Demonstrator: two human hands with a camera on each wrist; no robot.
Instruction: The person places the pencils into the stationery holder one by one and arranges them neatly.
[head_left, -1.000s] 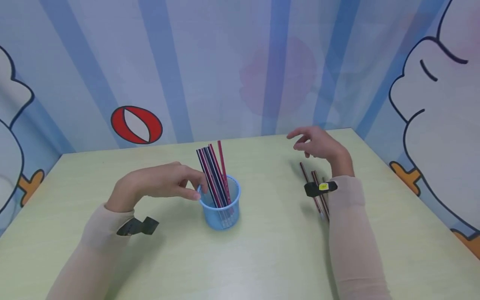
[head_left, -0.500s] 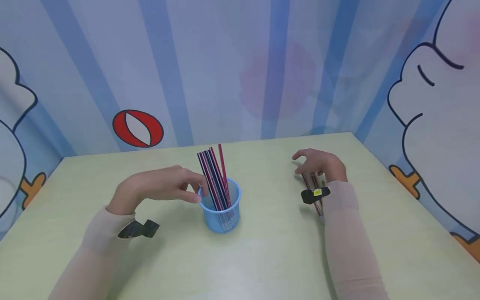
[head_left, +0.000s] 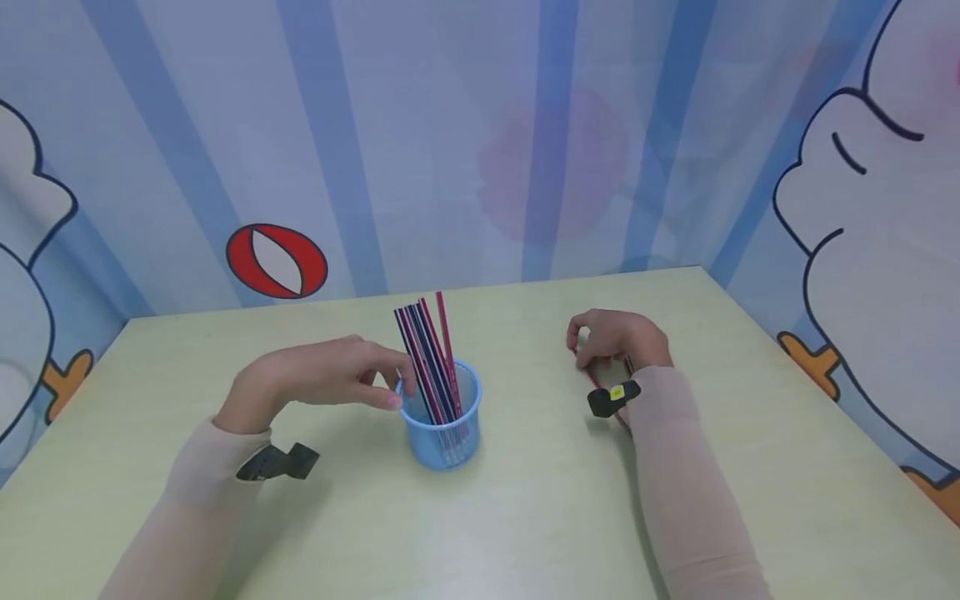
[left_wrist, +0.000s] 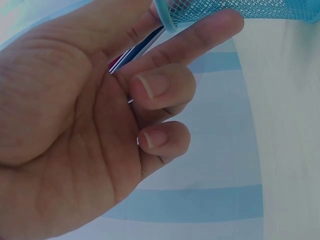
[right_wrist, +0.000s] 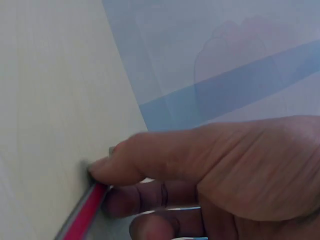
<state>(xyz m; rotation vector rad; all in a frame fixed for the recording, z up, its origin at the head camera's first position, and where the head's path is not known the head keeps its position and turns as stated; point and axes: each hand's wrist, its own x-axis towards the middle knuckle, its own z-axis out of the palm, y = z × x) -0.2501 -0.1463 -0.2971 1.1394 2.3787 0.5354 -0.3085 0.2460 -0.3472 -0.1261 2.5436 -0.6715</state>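
Observation:
A blue mesh pen cup (head_left: 442,446) stands on the table with several striped pencils (head_left: 423,354) leaning in it. My left hand (head_left: 322,372) holds the cup by its left rim, thumb and forefinger at the edge. In the left wrist view the other fingers (left_wrist: 162,87) curl below the mesh rim (left_wrist: 172,22). At the right, my right hand (head_left: 618,335) pinches the far end of a red-striped pencil (right_wrist: 82,215) between thumb and fingers, low over the table. Part of another pencil (head_left: 628,364) shows beneath that hand; the rest is hidden by hand and wrist.
The pale table (head_left: 510,517) reaches back to a blue striped backdrop (head_left: 450,150). A red and white ball (head_left: 277,261) is printed on it. Each wrist carries a small black camera, one on the left cuff (head_left: 277,462) and one on the right (head_left: 613,399).
My right hand has come down onto the pencils, its fingers have closed on one, and hand and pencil have shifted left. My left hand has stayed at the cup rim.

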